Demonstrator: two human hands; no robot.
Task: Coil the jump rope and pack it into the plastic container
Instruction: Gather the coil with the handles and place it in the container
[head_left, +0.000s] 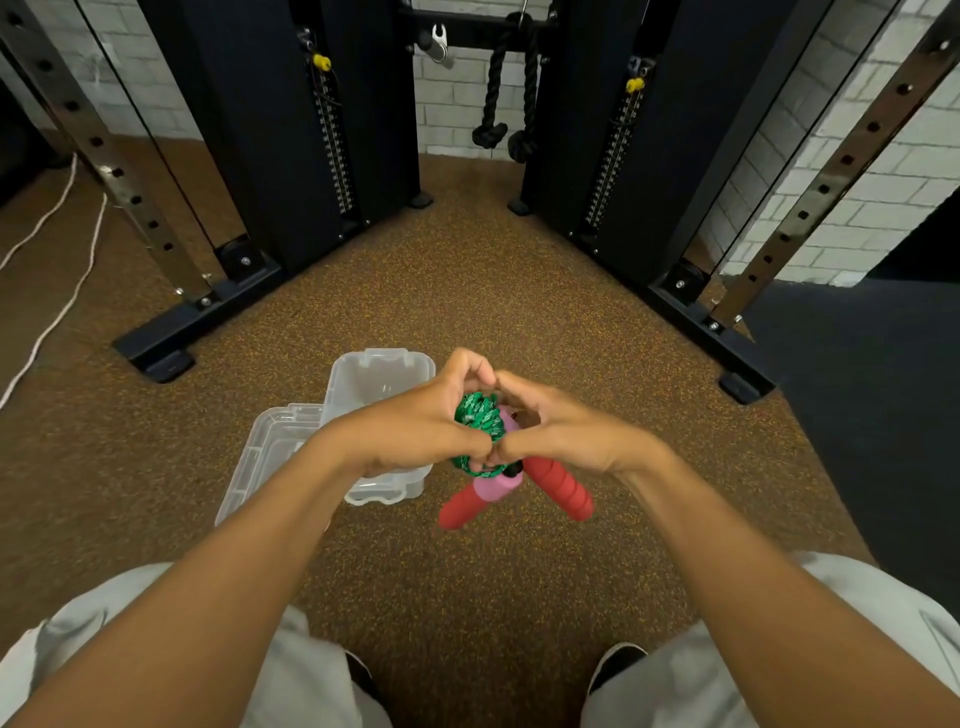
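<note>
I see both hands raised together above the floor (467, 291), meeting at thumbs and fingertips around a tight bundle of the green jump rope (478, 423). My left hand (431, 421) curls round the bundle from the left, thumb and forefinger pinching the cord at its lower edge; my right hand (556, 426) closes in from the right, its thumb tip touching the left thumb, fingers arched over the top of the coil. The two handles (558, 486) hang down below the hands, crossing each other: one red grip slants down to the right, the other, pink near the rope and red at its end, slants down to the left. The clear plastic container (379, 374) stands open on the speckled brown floor just beside and behind my left hand, partly hidden by the wrist, and its clear lid (260, 452) lies against its left side. The rope bundle is held in the air to the right of the container, not inside it. Further off stand the black uprights of a cable machine (291, 130), with a black rope attachment (506, 98) hanging between them.
</note>
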